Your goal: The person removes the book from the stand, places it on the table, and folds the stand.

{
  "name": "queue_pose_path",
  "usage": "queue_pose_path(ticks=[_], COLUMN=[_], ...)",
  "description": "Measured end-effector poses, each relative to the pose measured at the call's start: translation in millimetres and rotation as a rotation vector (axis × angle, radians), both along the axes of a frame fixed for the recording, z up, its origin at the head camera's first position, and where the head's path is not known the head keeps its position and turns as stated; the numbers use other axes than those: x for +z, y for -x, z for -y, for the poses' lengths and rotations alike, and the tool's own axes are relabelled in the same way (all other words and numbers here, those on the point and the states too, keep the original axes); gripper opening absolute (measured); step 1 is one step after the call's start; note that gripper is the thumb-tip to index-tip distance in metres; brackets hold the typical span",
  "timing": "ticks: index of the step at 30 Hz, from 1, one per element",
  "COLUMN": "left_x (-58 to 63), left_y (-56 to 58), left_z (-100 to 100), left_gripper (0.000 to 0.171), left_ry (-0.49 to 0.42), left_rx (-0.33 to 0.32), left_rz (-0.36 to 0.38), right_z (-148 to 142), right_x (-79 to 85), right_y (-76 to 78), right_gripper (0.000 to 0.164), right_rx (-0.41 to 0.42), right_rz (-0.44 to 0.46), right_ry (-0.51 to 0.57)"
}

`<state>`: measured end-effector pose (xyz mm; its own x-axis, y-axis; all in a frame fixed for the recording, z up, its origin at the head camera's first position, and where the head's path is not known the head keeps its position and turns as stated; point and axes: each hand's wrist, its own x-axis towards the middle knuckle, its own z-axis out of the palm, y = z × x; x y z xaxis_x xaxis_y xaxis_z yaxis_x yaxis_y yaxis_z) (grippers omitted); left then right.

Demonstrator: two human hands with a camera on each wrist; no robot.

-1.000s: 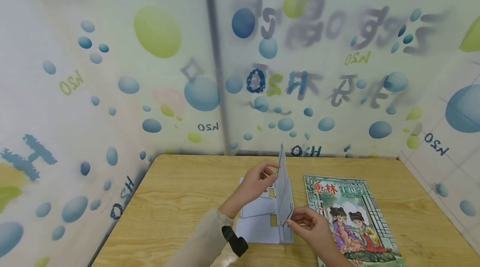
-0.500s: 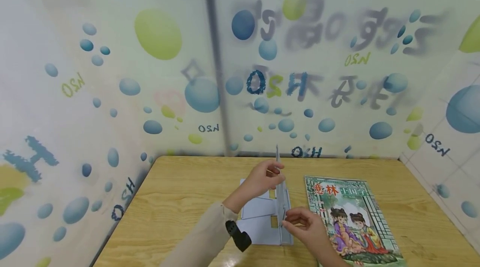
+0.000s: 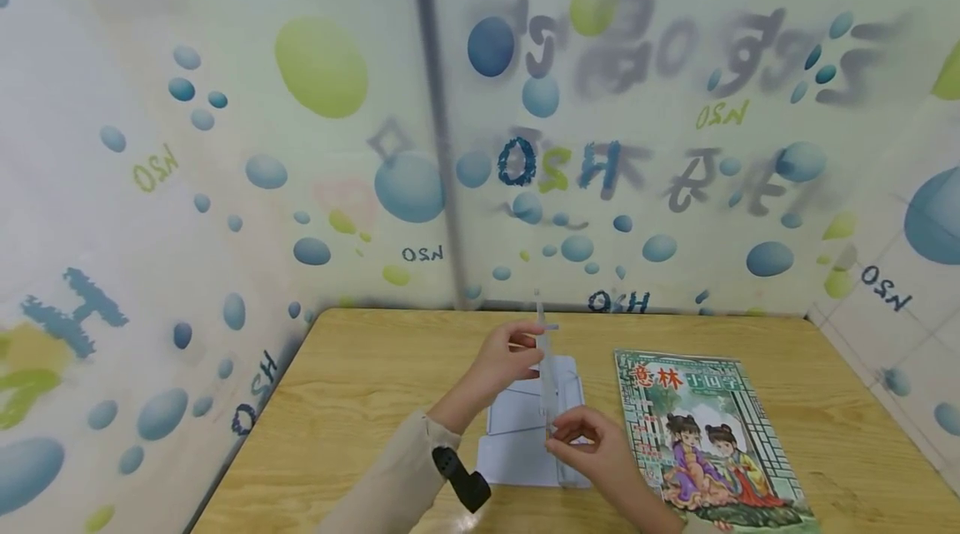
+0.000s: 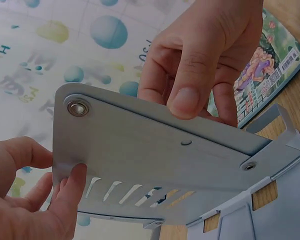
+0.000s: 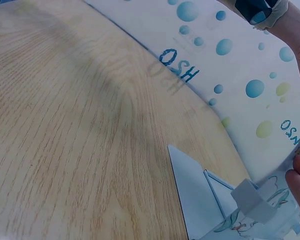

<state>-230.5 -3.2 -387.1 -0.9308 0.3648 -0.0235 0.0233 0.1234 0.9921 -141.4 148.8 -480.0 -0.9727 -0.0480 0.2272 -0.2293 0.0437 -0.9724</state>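
Note:
A pale metal folding book stand lies on the table, its flat base (image 3: 510, 463) down and its slotted panel (image 4: 125, 145) raised, nearly edge-on in the head view. My left hand (image 3: 506, 363) pinches the far upper edge of the panel between thumb and fingers. At the panel's near edge, my right hand (image 3: 600, 446) grips with thumb and fingertips. In the left wrist view a round foot (image 4: 78, 107) marks one corner and hinges join panel to base. The right wrist view shows a floral print on the panel's other face and a bent tab (image 5: 252, 200).
To the right lies an illustrated magazine (image 3: 712, 434) on the wooden table (image 3: 360, 384). A wall (image 3: 645, 101) with printed bubbles and letters rises behind the table's far edge. The left wrist wears a black watch (image 3: 461, 480).
The raised panel has swung leftward from leaning right to nearly edge-on, its top now further left. Both hands moved slightly left with it, uncovering more of the base's right side.

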Motion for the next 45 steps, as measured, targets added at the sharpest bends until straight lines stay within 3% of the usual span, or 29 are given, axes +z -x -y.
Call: queue_pose_path(ticks=[6, 16, 26, 30, 37, 45], left_x=[-2.3, -9.5, -17.2, -20.3, -29.8, -46.0], left_y=[-1.9, 0.2, 0.9, 1.1, 0.2, 3.3], left_z=[10.3, 31.2, 48.0, 56.9, 71.9, 87.4], left_gripper=[0.037, 0.039, 0.041, 0.044, 0.045, 0.046], left_ry=[-0.019, 0.024, 0.046, 0.06, 0.068, 0.155], left_rx=[0.056, 0.123, 0.152, 0.163, 0.205, 0.248], left_rz=[0.025, 0.04, 0.054, 0.062, 0.056, 0.114], right_z=[6.4, 17.2, 25.5, 31.5, 42.1, 54.4], right_x=[1.2, -2.1, -1.5, 5.6, 0.0, -6.4], right_y=[4.5, 13.0, 22.2, 25.2, 36.6, 43.6], right_gripper=[0.022, 0.023, 0.024, 0.023, 0.025, 0.026], right_rx=[0.024, 0.092, 0.176, 0.221, 0.269, 0.337], right_rz=[0.042, 0.065, 0.066, 0.061, 0.041, 0.067], right_ry=[-0.058, -0.112, -0.193, -0.253, -0.355, -0.369])
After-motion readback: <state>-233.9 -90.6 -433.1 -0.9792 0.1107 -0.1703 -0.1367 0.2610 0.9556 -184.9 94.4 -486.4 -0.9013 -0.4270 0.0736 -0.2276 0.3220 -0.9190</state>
